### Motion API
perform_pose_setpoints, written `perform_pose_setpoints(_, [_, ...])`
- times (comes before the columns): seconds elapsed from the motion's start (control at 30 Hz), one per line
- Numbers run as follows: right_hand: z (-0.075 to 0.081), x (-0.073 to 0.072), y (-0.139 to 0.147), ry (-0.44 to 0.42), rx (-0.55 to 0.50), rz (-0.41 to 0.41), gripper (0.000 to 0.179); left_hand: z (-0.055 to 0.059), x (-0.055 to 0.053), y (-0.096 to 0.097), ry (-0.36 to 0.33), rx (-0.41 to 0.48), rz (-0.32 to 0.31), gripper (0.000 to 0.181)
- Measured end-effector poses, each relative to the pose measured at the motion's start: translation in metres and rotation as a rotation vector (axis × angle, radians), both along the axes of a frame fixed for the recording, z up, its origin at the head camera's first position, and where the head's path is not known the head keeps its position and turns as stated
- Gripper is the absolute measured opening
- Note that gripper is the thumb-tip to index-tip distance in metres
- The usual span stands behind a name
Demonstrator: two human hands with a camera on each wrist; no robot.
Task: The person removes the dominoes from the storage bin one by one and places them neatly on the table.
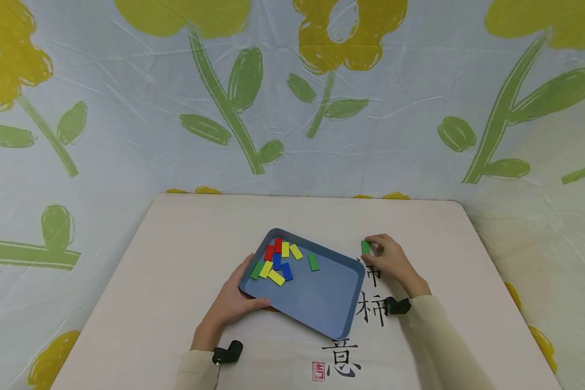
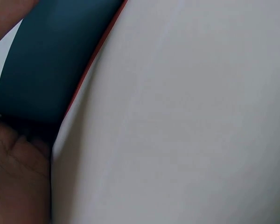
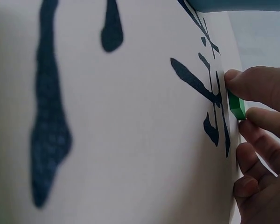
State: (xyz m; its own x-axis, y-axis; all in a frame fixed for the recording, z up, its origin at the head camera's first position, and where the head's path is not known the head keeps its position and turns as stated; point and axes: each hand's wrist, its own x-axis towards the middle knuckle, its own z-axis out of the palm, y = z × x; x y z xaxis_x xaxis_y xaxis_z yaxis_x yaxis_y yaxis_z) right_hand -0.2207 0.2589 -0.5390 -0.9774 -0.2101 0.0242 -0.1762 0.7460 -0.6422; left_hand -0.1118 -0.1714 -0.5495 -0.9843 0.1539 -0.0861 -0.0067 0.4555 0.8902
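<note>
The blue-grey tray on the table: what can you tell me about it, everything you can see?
The tray is a shallow rectangle with rounded corners and a raised rim, apparently matte plastic. It is turned at a slant to the table; whether it lies fully flat is hard to tell. The left hand grips its near left corner. Small red, yellow, blue and green blocks lie inside, mostly toward the left end. Something red shows beneath the near edge.
</note>
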Motion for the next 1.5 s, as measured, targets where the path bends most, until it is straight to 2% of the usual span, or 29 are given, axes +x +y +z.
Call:
perform_pose_setpoints(0.4, [0.003, 0.003, 0.003, -0.007, -0.016, -0.029, 0.068, -0.002, 0.0, 0.001, 0.006, -0.006, 0.003, 0.116])
perform_pose_setpoints(0.63, [0.017, 0.003, 0.003, -0.039, -0.107, -0.032, 0.077, -0.003, 0.0, 0.0, 0.006, -0.009, 0.008, 0.115])
perform_pose_setpoints(0.83, [0.032, 0.001, -0.004, -0.038, -0.183, 0.0, 0.083, -0.004, -0.001, 0.0, 0.021, -0.007, -0.002, 0.115])
perform_pose_setpoints(1.23, [0.067, 0.003, -0.051, 0.013, -0.251, 0.122, 0.085, -0.006, -0.002, -0.001, 0.06, 0.003, -0.011, 0.115])
perform_pose_setpoints(1.5, [0.075, 0.004, -0.09, 0.046, -0.238, 0.204, 0.085, -0.006, -0.002, -0.001, 0.035, 0.001, -0.004, 0.115])
